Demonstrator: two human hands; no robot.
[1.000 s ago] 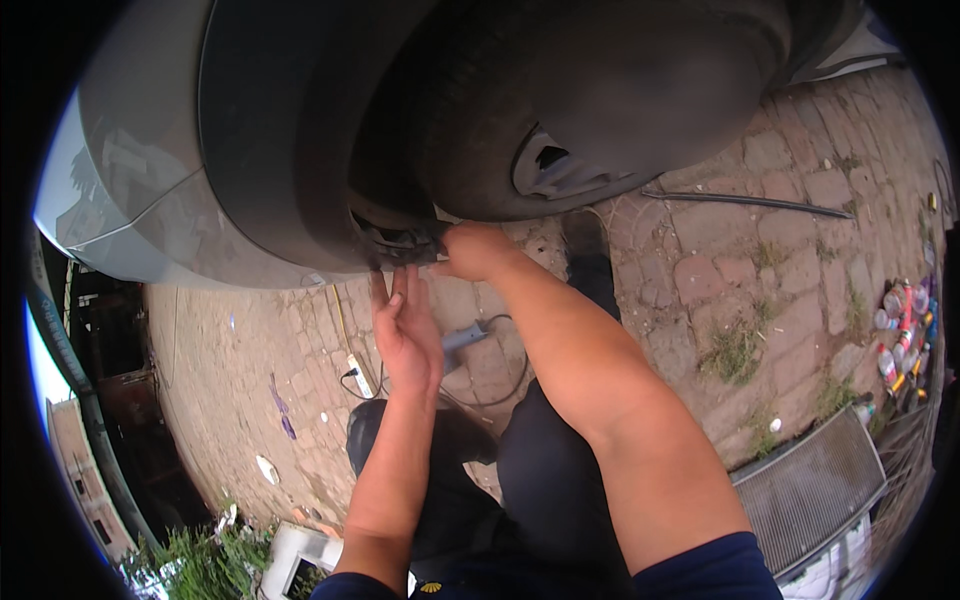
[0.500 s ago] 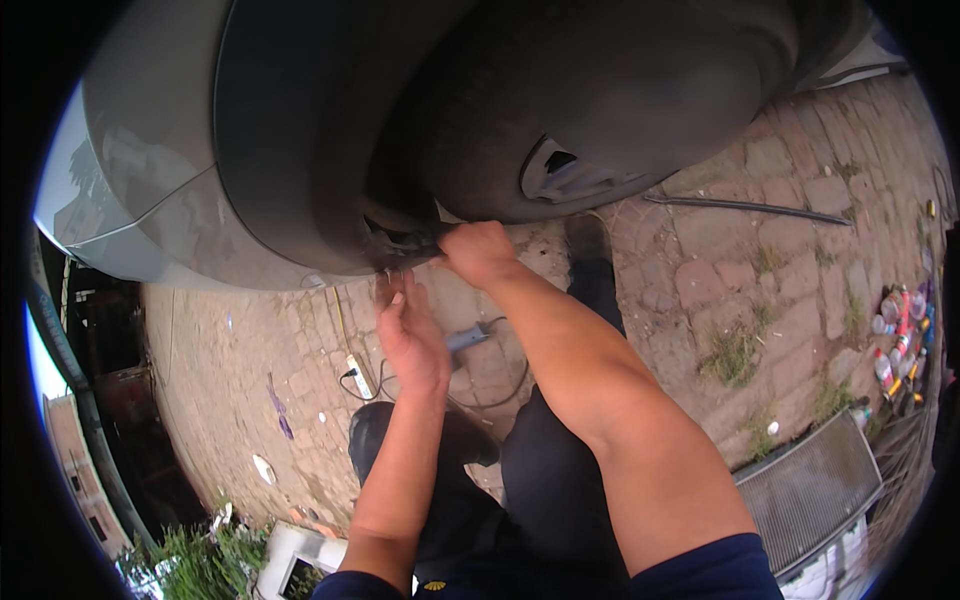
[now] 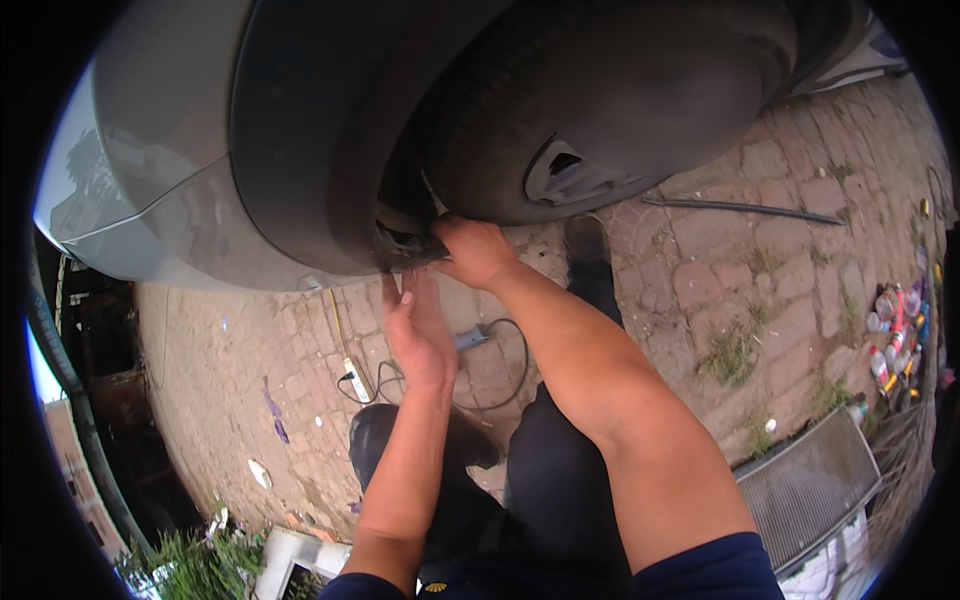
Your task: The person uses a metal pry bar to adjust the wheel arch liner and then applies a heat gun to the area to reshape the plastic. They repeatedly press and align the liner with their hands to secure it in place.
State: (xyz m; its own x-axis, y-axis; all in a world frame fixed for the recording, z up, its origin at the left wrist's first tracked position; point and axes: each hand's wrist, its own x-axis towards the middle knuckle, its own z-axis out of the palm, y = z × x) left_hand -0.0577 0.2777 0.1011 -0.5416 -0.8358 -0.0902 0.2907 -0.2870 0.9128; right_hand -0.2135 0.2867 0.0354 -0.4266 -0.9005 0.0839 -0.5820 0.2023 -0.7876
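A grey car's bumper (image 3: 310, 200) with a dark lower part curves over my hands, in front of a black tire (image 3: 490, 150). My right hand (image 3: 478, 252) is closed at the gap between them, its fingers curled round the edge of the black wheel-arch liner (image 3: 402, 238); the fingertips are hidden. Just to its left, my left hand (image 3: 420, 340) points upward, palm turned partly to the right. Its fingers are stretched out and reach the underside of the bumper's lower edge, where the tips blur into shadow. I see nothing held in it.
On the brick paving (image 3: 690, 290) below lie a grey power tool (image 3: 470, 340) with its cord and a white power strip (image 3: 357, 382). A long black bar (image 3: 745, 210) lies right of the tire. A radiator (image 3: 810, 485) and a pile of bottles (image 3: 895, 330) are at the right.
The bumper has shifted slightly right in view. My left hand has moved a little to the right, nearer my right hand, which stays at the liner's edge.
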